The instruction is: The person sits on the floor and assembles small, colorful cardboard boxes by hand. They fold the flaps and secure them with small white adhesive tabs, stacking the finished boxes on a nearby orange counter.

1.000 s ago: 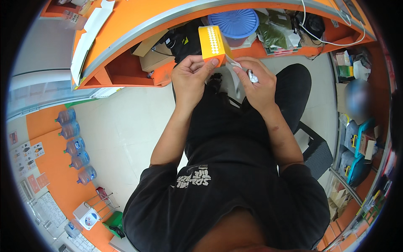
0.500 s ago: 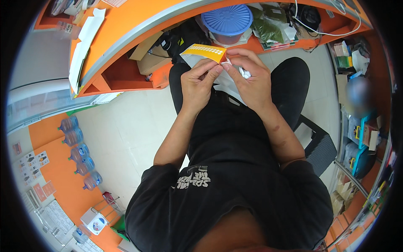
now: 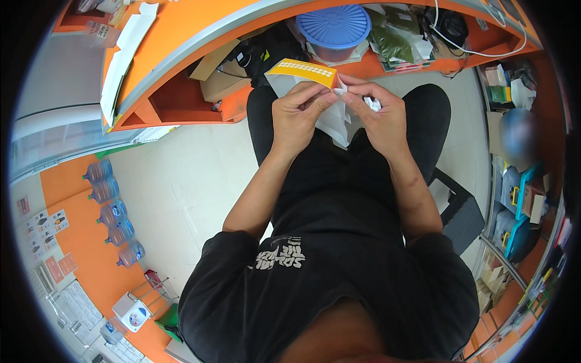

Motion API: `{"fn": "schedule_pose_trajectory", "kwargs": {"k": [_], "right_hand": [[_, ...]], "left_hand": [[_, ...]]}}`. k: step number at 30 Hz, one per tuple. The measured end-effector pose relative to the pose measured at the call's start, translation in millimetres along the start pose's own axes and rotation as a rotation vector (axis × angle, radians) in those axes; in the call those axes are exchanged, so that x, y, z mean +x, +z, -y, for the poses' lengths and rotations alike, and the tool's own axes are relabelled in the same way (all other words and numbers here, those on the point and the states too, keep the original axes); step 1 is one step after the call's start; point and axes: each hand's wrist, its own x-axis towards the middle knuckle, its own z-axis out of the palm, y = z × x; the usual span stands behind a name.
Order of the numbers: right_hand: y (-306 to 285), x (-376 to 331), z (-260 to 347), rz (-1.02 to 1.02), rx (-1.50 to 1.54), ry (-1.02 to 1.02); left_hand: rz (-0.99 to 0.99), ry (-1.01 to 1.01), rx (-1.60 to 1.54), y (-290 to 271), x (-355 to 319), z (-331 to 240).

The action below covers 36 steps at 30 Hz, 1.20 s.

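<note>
Above my lap I hold a yellow piece of paper or thin card (image 3: 302, 71) with a white row pattern and an orange-red end; its exact kind is unclear. My left hand (image 3: 295, 124) pinches its near edge between thumb and fingers. At its right end, the fingertips of my right hand (image 3: 384, 124) pinch a small white flap. A thin white paper sheet (image 3: 334, 126) hangs below, between my hands. Against my right palm sits a crumpled white paper (image 3: 373, 104), partly hidden by the fingers.
Ahead, an orange counter's shelf (image 3: 175, 112) holds a blue-lidded tub (image 3: 334, 27), a green packet (image 3: 393, 36) and a black bag. To the right are a dark chair (image 3: 461, 218) and crowded shelves. Several large water bottles (image 3: 115, 212) line the left wall.
Both hands and the yellow piece have shifted slightly right in view. The white sheet below now hangs more visibly between my hands, and the gap between them is a little wider.
</note>
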Motion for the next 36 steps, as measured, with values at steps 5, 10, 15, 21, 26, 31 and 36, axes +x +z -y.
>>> {"fn": "schedule_pose_trajectory", "kwargs": {"k": [5,10,15,21,26,31,36], "right_hand": [[5,-5,-9,-0.048,-0.126,-0.137],[4,-3,-3,0.026,-0.439,-0.26],[-1,0,-31,-0.052,-0.728,-0.198],[-2,1,-52,-0.18,-0.499,-0.167],[-7,6,-44,-0.278,0.19,0.321],[-6,4,-40,-0.268,0.22,0.313],[-10,6,-28,-0.256,0.272,0.375]], "left_hand": [[0.016,0.022,-0.037,7,4,1],[-0.204,0.112,-0.063,22,6,13],[-0.3,0.063,0.06,28,8,9],[0.004,0.032,0.052,25,21,9],[0.384,0.213,0.667,15,13,27],[0.153,0.366,0.753,32,0,52],[0.057,0.519,0.689,38,0,63]]}}
